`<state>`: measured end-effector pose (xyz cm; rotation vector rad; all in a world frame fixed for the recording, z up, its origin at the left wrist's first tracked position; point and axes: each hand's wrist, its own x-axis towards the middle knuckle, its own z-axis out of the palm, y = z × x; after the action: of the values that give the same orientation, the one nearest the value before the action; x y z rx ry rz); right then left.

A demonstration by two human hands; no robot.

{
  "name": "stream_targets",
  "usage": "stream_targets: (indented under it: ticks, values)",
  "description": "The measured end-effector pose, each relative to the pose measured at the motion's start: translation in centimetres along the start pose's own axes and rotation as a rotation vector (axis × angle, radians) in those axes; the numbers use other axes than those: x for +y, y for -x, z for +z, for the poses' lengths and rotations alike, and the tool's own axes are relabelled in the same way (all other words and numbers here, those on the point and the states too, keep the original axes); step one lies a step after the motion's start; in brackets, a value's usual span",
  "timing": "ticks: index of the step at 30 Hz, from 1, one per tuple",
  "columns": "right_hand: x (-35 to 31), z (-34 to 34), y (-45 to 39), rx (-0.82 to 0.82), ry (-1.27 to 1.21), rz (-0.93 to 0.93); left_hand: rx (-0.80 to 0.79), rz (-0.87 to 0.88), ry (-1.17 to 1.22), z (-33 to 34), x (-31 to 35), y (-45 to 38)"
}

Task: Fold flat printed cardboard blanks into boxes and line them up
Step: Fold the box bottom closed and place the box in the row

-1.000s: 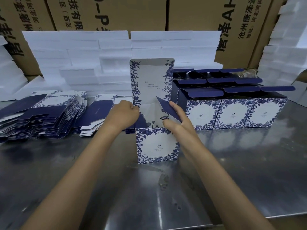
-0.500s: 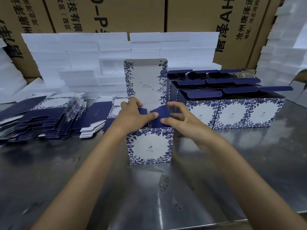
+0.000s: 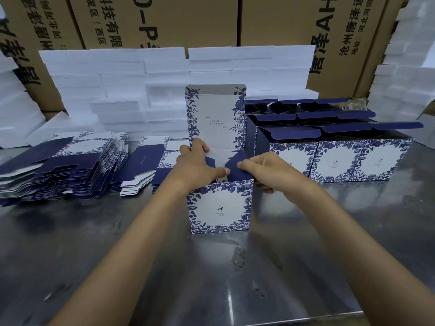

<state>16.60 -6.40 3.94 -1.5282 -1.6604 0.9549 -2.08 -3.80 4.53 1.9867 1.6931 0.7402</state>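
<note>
**Box mid-table, both your hands on its side flaps**

Far left: white foam slabs [image 3: 14,109] lean against brown cartons [image 3: 164,22] along the back wall. More foam is stacked in a low wall [image 3: 117,76] behind the work area.

Left on the steel table [image 3: 94,267]: a thick fanned stack of flat blanks [image 3: 61,170], navy side and floral print both showing. Just right of it is a smaller pile of blanks [image 3: 141,172], whose white tabs stick out toward you.

Centre: the box [image 3: 220,205] you're folding stands upright on the table, floral front panel facing you. Its tall lid flap [image 3: 215,116] stands straight up at the back, printed inside face toward you.

Your left hand [image 3: 197,167] sits on the box's left top edge. Its fingers are curled over the navy left side flap [image 3: 210,162], with the thumb stretched toward the middle of the opening. Your right hand [image 3: 266,170] is at the box's right top edge, pinching the navy right side flap [image 3: 237,168] between thumb and fingers. That flap is tilted inward, not flat. The two thumb tips are close together, apart by a small gap.

Right: finished boxes [image 3: 334,158] stand in rows, touching side by side, their navy lid flaps [image 3: 353,130] open and leaning toward you. The nearest one sits just behind and right of the box you're holding.

Far right: another foam stack [image 3: 404,74], rising to the frame top.
</note>
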Motion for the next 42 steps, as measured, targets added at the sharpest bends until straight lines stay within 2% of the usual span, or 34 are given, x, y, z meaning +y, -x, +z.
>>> stream_targets:
  ticks: [4,7,13,22,25,28,30,33,37,42]
  values:
    - [0.1,-0.2,-0.8,-0.001,0.053,0.007,-0.022,-0.003,-0.011,-0.1,0.1,0.1]
    - [0.1,-0.3,-1.4,0.062,0.069,0.011,-0.026,0.003,0.002,-0.1,0.2,0.2]
    - [0.1,-0.1,-2.4,0.096,0.052,0.007,-0.023,0.007,-0.011,0.0,0.3,0.1]
    - [0.6,0.4,-3.6,0.235,-0.017,-0.018,0.001,0.034,0.024,0.1,0.3,0.4]
    - [0.4,0.1,-3.3,0.287,-0.108,-0.040,0.103,-0.013,0.240,0.1,0.4,0.4]
    - [0.0,-0.5,-2.8,0.247,-0.316,-0.107,0.299,-0.057,0.655,0.0,0.6,0.7]
    - [-0.6,-1.1,-2.6,0.210,-0.405,-0.127,0.378,-0.065,0.786,-0.1,0.6,0.9]
    - [-1.2,-1.3,-2.5,0.160,-0.450,-0.148,0.374,-0.026,0.779,0.0,0.5,1.0]
    - [-2.2,-0.9,-2.5,0.187,-0.475,-0.119,0.284,-0.021,0.719,0.4,0.2,0.7]
    - [-2.6,-0.7,-2.1,0.229,-0.593,-0.035,0.283,-0.117,0.800,0.2,0.3,0.8]
